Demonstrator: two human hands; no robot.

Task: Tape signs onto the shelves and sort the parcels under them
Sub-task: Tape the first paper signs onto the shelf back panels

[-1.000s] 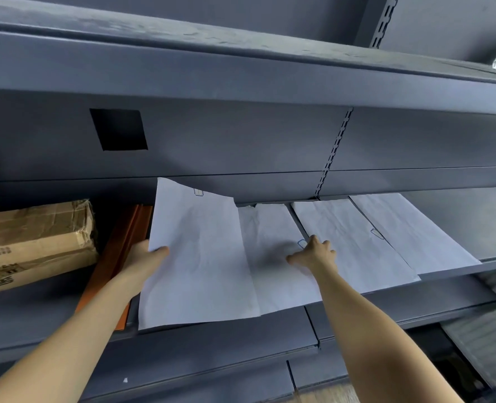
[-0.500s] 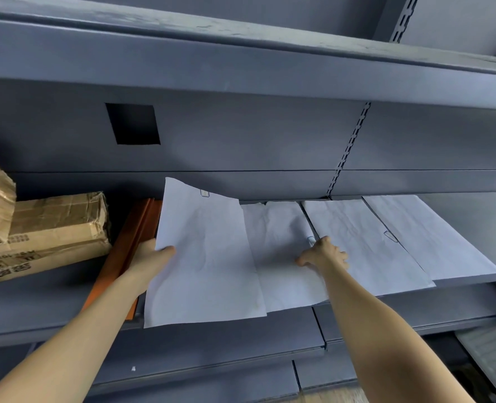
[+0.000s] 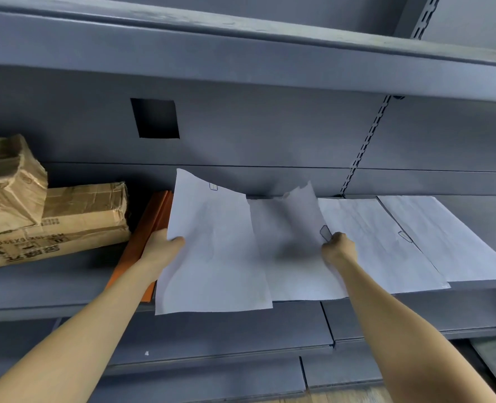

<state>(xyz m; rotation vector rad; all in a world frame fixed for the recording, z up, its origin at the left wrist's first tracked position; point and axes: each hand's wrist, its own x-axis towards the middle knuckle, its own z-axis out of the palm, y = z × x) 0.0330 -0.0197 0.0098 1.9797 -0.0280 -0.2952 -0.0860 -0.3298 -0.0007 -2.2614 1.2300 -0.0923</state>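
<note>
Left hand (image 3: 161,249) grips first sheet (image 3: 212,248); right hand (image 3: 339,248) pinches second sheet (image 3: 290,245)

Four paper sheets (image 3: 217,251) side by side on shelf (image 3: 52,289), parcels (image 3: 52,228) left.

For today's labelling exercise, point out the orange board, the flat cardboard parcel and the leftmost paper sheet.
orange board (image 3: 154,216): head view, upper face.
flat cardboard parcel (image 3: 87,202): head view, taped top.
leftmost paper sheet (image 3: 215,251): head view, page middle.
</note>
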